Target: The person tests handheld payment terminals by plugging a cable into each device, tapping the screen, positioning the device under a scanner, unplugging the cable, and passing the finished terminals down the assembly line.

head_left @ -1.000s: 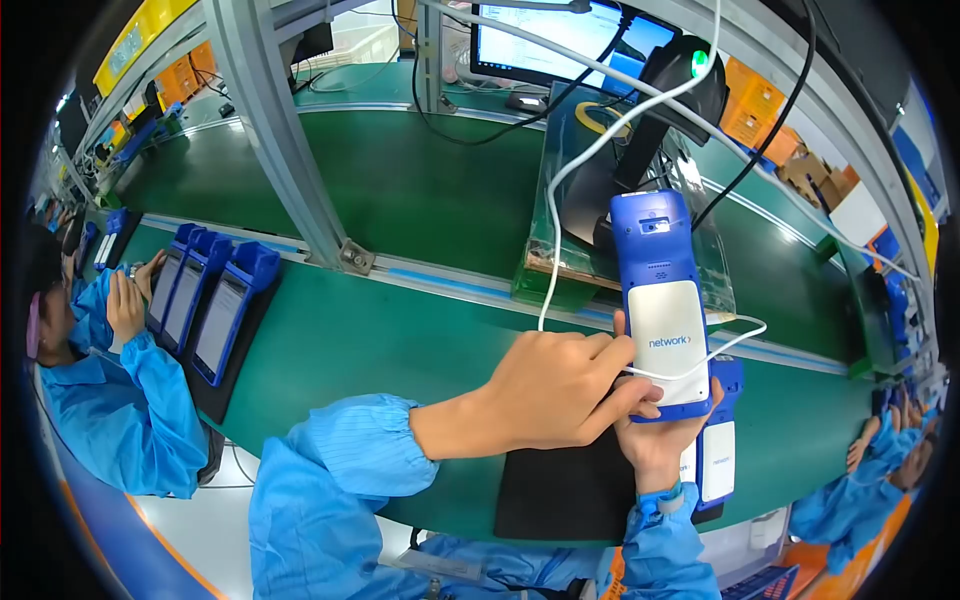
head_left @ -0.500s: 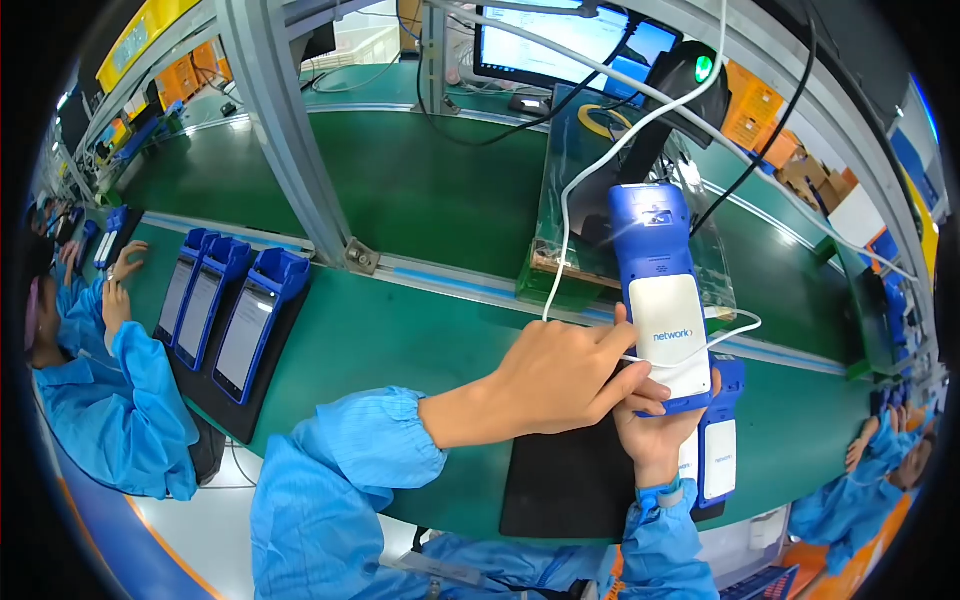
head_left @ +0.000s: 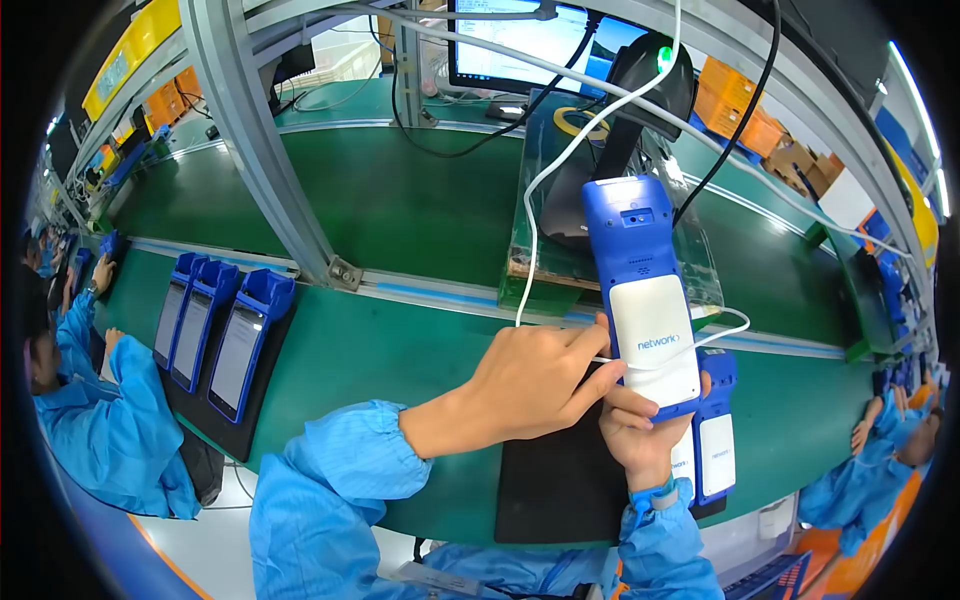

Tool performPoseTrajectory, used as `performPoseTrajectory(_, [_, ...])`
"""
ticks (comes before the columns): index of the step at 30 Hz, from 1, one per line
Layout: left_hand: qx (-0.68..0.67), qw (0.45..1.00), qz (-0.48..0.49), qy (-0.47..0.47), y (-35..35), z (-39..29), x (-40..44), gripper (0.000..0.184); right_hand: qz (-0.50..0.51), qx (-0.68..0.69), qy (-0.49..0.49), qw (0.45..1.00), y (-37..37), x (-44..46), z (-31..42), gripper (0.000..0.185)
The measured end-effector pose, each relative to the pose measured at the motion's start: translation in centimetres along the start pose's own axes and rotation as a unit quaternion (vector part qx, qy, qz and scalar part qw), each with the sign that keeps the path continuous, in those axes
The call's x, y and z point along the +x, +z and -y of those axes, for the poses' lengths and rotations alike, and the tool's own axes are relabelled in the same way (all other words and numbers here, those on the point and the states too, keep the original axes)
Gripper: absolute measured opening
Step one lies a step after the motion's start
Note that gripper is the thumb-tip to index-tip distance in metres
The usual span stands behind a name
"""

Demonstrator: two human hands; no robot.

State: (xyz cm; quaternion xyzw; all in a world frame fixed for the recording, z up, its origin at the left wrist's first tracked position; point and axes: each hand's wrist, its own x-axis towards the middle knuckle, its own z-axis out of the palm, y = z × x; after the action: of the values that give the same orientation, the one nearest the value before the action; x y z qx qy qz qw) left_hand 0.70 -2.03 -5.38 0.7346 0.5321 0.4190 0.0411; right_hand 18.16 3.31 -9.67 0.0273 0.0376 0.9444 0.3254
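Observation:
A blue handheld payment terminal [head_left: 634, 250] with a white back panel marked "network" is held upright, its back towards me. My right hand [head_left: 637, 440] is closed round its lower end from below. My left hand [head_left: 525, 378] is closed in a pinch at the terminal's left side, with a thin white cable [head_left: 531, 235] at its fingers. The cable comes down from above, passes behind the hand, and a loop crosses the white panel. The plug end is hidden by my left fingers. Below lies a black mat [head_left: 555, 490], with more blue terminals [head_left: 716, 440] beside my right hand.
Three terminals [head_left: 238, 350] lie screen-up on a black mat at the left. A scanner [head_left: 650, 85] with a green light stands behind the held terminal, near a monitor [head_left: 510, 50]. Metal posts [head_left: 255, 140] frame the bench. Co-workers in blue sleeves [head_left: 120, 410] sit at both sides.
My view has shifted slightly, and the held terminal appears a little further left. Both hands keep the same hold. The left co-worker's hands have moved apart.

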Motion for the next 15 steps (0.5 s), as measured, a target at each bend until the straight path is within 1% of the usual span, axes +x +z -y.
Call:
performPoseTrajectory(2, [0.002,1.000,-0.002,0.001,-0.1,0.0,0.0,0.018,0.000,-0.038,0.017,0.999,-0.4,-0.2,0.1,0.084])
performPoseTrajectory(5, [-0.013,1.000,0.006,0.000,-0.1,0.3,0.0,0.018,0.010,-0.041,0.006,0.999,-1.3,-0.5,0.3,0.080])
performPoseTrajectory(6, [-0.013,1.000,0.008,-0.003,-0.1,0.5,0.0,0.017,0.011,-0.044,0.009,0.999,-1.6,-0.7,0.3,0.080])
performPoseTrajectory(8, [-0.009,1.000,0.001,-0.006,-0.1,0.4,0.0,0.017,-0.003,0.003,-0.002,1.000,-1.7,-0.7,0.5,0.084])
performPoseTrajectory(15, [-0.009,1.000,0.010,-0.001,-0.2,0.0,0.0,0.018,-0.030,0.022,0.012,0.999,-0.5,-1.0,0.1,0.080])
